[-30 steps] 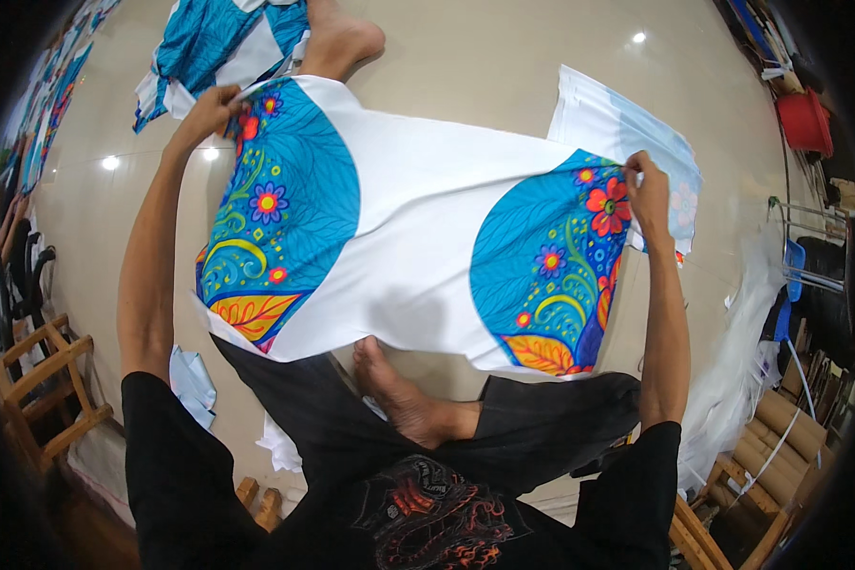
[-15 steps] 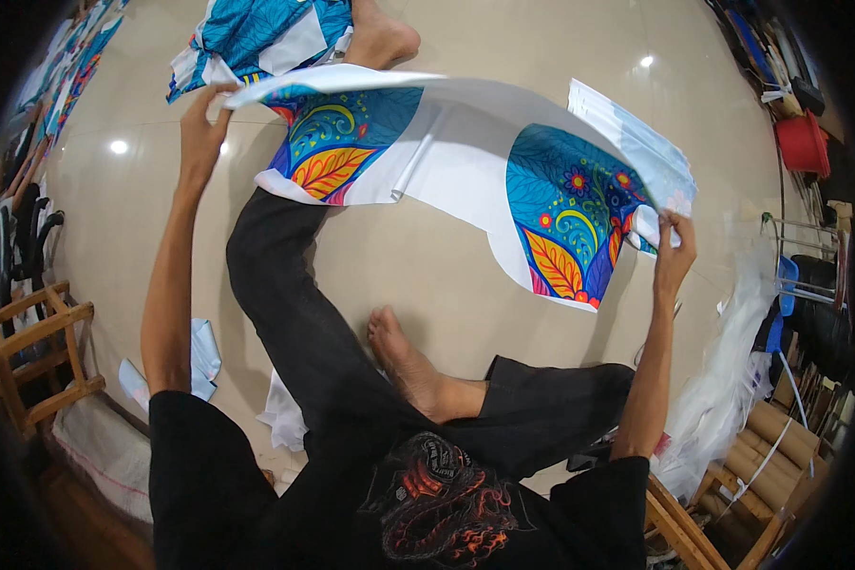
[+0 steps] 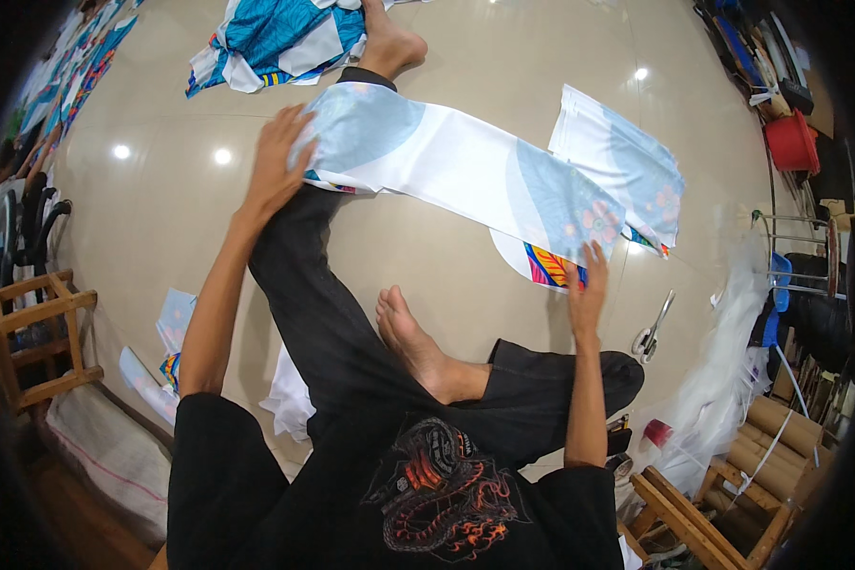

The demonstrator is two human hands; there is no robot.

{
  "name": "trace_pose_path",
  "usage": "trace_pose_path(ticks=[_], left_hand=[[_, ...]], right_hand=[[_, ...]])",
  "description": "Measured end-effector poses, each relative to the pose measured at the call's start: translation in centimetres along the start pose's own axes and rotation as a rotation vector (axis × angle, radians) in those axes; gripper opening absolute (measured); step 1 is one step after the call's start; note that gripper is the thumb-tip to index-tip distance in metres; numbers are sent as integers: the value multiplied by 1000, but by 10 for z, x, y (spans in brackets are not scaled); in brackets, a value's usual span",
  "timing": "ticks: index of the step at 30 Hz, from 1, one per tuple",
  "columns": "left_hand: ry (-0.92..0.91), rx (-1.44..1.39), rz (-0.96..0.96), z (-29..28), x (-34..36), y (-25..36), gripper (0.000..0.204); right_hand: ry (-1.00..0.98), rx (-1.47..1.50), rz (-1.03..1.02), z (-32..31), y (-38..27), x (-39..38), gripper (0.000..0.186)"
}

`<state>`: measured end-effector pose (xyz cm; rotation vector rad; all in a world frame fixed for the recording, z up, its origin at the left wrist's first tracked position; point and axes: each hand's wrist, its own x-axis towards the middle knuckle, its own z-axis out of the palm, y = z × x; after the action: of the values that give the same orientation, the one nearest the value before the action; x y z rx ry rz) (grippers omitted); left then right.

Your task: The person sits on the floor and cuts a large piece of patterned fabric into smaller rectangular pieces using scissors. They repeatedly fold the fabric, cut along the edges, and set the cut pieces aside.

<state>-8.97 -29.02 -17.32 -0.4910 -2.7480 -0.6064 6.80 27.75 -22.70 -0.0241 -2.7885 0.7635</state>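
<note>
A long piece of printed fabric (image 3: pixel 458 152) lies across my outstretched left leg and the floor. Its pale white and light-blue side faces up, and bright orange and blue print shows from the layer beneath at the lower edge. My left hand (image 3: pixel 280 161) rests on its left end, fingers spread. At the right end my right hand (image 3: pixel 588 290) touches the near edge with its fingers stretched out. Just beyond that end is a folded stack of similar pale fabric (image 3: pixel 627 161). Scissors (image 3: pixel 652 328) lie on the floor to the right of my right hand.
A teal and white fabric heap (image 3: pixel 285 43) is by my left foot. Small fabric scraps (image 3: pixel 174 323) lie left of my leg. At the left stands a wooden stool (image 3: pixel 38 332). Clear plastic sheeting (image 3: pixel 717 342), cardboard rolls (image 3: pixel 779 432) and a red bucket (image 3: pixel 792 142) line the right.
Both hands have lowered the raised fabric layer, which now lies flat, covering most of the bright print. Each hand has loosened its hold on an end. The scissors have come into view.
</note>
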Motion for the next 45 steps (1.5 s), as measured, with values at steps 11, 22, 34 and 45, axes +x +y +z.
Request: trace_pose_path(ticks=[11,22,34,45], left_hand=[[-192,445,101,79,-3,39,81],[-329,445,-23,87,-24,107,78],[-218,201,194,170,-8,107,81],[-67,100,59,155,-43,124,70]], right_hand=[[-304,-313,12,-2,64,-4,79],[-12,-142,205,-110,101,-38,42],[178,-581,607,-141,239,-162,54],[-80,-423,655,-159,249,-109,77]])
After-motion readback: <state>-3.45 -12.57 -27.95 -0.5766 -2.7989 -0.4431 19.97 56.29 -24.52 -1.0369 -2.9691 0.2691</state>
